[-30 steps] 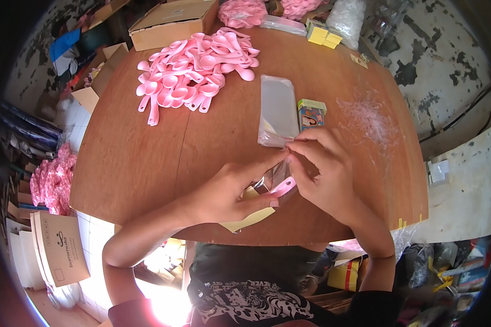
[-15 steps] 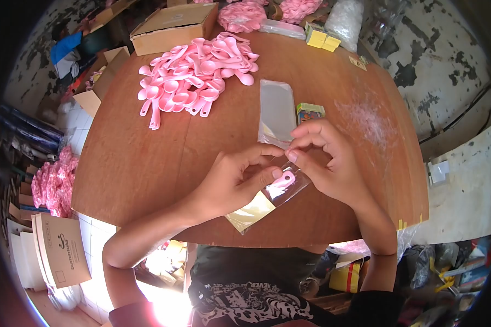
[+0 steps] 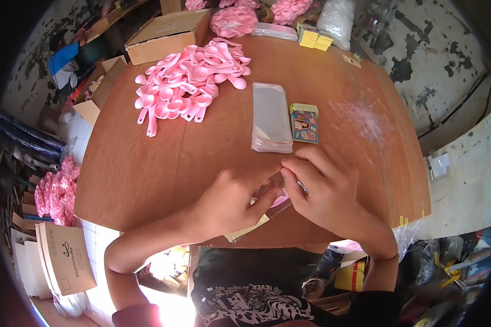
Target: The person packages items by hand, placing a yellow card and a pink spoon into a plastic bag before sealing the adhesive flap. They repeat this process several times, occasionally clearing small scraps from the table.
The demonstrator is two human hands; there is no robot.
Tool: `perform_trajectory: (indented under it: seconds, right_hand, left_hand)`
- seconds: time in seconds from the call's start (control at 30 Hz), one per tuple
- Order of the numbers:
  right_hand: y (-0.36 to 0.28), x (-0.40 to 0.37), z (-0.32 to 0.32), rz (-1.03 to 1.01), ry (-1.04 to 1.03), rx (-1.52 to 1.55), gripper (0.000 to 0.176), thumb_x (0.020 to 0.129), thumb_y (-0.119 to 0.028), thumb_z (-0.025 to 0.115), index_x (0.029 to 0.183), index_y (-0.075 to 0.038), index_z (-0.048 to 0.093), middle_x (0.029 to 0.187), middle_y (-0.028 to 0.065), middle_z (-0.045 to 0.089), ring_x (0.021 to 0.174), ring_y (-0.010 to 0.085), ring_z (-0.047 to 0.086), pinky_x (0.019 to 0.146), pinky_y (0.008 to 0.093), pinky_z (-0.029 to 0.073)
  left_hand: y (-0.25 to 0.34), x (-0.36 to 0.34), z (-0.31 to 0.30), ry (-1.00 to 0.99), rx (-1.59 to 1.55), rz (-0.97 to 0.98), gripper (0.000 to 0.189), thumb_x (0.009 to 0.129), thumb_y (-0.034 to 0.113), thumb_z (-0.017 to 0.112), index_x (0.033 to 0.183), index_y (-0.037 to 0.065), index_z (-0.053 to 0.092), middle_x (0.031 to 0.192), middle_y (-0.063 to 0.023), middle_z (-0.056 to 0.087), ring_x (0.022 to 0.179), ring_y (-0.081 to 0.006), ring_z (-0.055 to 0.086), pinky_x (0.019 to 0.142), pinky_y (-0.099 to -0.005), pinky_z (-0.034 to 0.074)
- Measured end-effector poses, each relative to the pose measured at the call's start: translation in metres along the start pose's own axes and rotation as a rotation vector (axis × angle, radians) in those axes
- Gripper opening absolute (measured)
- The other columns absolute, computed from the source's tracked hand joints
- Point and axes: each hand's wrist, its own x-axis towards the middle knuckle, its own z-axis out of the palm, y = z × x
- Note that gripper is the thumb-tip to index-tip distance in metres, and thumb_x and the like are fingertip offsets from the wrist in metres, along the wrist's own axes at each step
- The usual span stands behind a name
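Between my hands, close to the near edge of the table, is a clear plastic bag (image 3: 270, 186). A pale yellow card (image 3: 248, 229) and a pink spoon (image 3: 280, 200) are inside it, both mostly covered by my fingers. My left hand (image 3: 229, 204) grips the bag's left side with thumb and fingers. At the bag's upper edge my right hand (image 3: 324, 191) pinches the film between thumb and fingertips. Just beyond my hands lie a stack of clear bags (image 3: 271, 117) and a small stack of printed cards (image 3: 304, 125). A large pile of pink spoons (image 3: 193, 82) is farther left.
On the brown table (image 3: 158, 174) stand a cardboard box (image 3: 169, 35), bagged pink spoons (image 3: 233, 23) and yellow card stacks (image 3: 313, 38) at the far edge. Plastic scraps (image 3: 363, 120) lie at right. Another person (image 3: 65, 60) is at far left.
My hands have come nearer to me, bringing the bag along. Fingers now cover more of the bag and spoon, and the printed card stack is no longer hidden by my right hand.
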Motion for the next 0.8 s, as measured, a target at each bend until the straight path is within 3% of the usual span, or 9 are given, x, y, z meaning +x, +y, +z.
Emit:
perform_trajectory:
  seconds: [0.07, 0.2, 0.33, 0.4, 0.53, 0.6, 0.67, 0.73, 0.8]
  right_hand:
    - [-0.008, 0.001, -0.003, 0.052, -0.029, -0.021, 0.018, 0.065, 0.0, 0.07, 0.08, -0.005, 0.063, 0.077, 0.0043, 0.058, 0.063, 0.0205, 0.057, 0.051, 0.0328, 0.046]
    - [-0.009, -0.003, 0.002, 0.022, -0.012, -0.158, 0.018, 0.062, 0.001, 0.067, 0.077, -0.005, 0.059, 0.074, 0.0045, 0.057, 0.061, 0.0206, 0.056, 0.049, 0.0329, 0.044]
    - [0.008, -0.005, 0.011, 0.097, 0.042, 0.16, 0.019, 0.059, 0.004, 0.064, 0.073, -0.005, 0.055, 0.07, 0.0054, 0.054, 0.058, 0.0198, 0.053, 0.049, 0.0292, 0.041]
    - [0.013, -0.004, 0.008, 0.133, 0.049, 0.32, 0.019, 0.059, 0.006, 0.063, 0.072, -0.006, 0.054, 0.069, 0.0052, 0.054, 0.058, 0.0183, 0.053, 0.05, 0.0275, 0.04]
    - [0.023, -0.003, -0.007, 0.344, -0.011, 0.511, 0.017, 0.066, 0.004, 0.062, 0.074, -0.007, 0.053, 0.071, 0.0026, 0.054, 0.061, 0.0137, 0.054, 0.052, 0.0269, 0.043]
    - [0.031, 0.005, -0.023, 0.707, 0.044, 0.912, 0.012, 0.072, -0.003, 0.064, 0.074, -0.008, 0.053, 0.073, 0.0033, 0.054, 0.064, 0.0127, 0.053, 0.057, 0.0257, 0.044]
    - [0.071, 0.004, -0.044, 0.684, 0.113, 1.306, 0.015, 0.078, -0.016, 0.064, 0.074, -0.008, 0.053, 0.077, 0.0029, 0.053, 0.07, 0.0116, 0.052, 0.063, 0.0244, 0.044]
    - [0.115, 0.014, -0.074, 0.469, 0.022, 1.602, 0.018, 0.081, -0.021, 0.063, 0.08, -0.01, 0.049, 0.08, -0.0001, 0.046, 0.069, 0.0101, 0.046, 0.064, 0.0265, 0.044]
    - [0.191, -0.002, -0.076, 0.213, -0.197, 1.753, 0.015, 0.082, -0.017, 0.063, 0.088, -0.007, 0.054, 0.091, 0.0032, 0.054, 0.08, 0.0145, 0.054, 0.07, 0.0292, 0.047]
  left_hand:
    - [0.005, -0.001, 0.0, -0.027, 0.019, -0.028, 0.033, 0.08, -0.002, 0.06, 0.112, -0.005, 0.059, 0.08, -0.0187, 0.067, 0.068, -0.0308, 0.068, 0.059, -0.0361, 0.054]
    - [0.004, 0.001, -0.001, -0.091, 0.028, -0.038, 0.034, 0.079, -0.004, 0.059, 0.113, -0.005, 0.058, 0.08, -0.0209, 0.066, 0.062, -0.0325, 0.067, 0.055, -0.0374, 0.053]
    - [-0.011, 0.002, 0.002, -0.038, -0.05, 0.084, 0.037, 0.08, -0.004, 0.06, 0.116, -0.005, 0.059, 0.081, -0.0226, 0.066, 0.062, -0.0312, 0.067, 0.055, -0.0336, 0.053]
    - [-0.013, 0.001, -0.002, -0.124, -0.119, -0.053, 0.04, 0.08, -0.005, 0.061, 0.12, -0.004, 0.058, 0.084, -0.0227, 0.068, 0.069, -0.025, 0.07, 0.06, -0.0282, 0.053]
    - [-0.021, -0.001, -0.003, -0.057, -0.223, -0.047, 0.038, 0.083, -0.004, 0.061, 0.121, -0.003, 0.059, 0.086, -0.0191, 0.071, 0.076, -0.0151, 0.07, 0.066, -0.0249, 0.052]
    - [-0.029, -0.005, 0.0, 0.101, -0.467, -0.076, 0.034, 0.088, -0.003, 0.06, 0.121, -0.003, 0.059, 0.09, -0.0144, 0.072, 0.079, -0.0106, 0.067, 0.068, -0.0248, 0.053]
    - [-0.021, -0.003, -0.01, 0.16, -0.583, -0.115, 0.033, 0.094, -0.001, 0.055, 0.126, -0.005, 0.052, 0.103, -0.0131, 0.069, 0.089, -0.0134, 0.066, 0.076, -0.0255, 0.053]
    - [-0.028, -0.002, -0.013, 0.268, -0.616, -0.108, 0.034, 0.095, 0.0, 0.052, 0.128, -0.006, 0.048, 0.104, -0.0147, 0.068, 0.093, -0.0163, 0.066, 0.081, -0.0284, 0.055]
    - [-0.02, 0.002, -0.019, 0.285, -0.629, -0.124, 0.034, 0.096, 0.001, 0.051, 0.128, -0.006, 0.047, 0.104, -0.0161, 0.067, 0.093, -0.0195, 0.066, 0.084, -0.0315, 0.055]
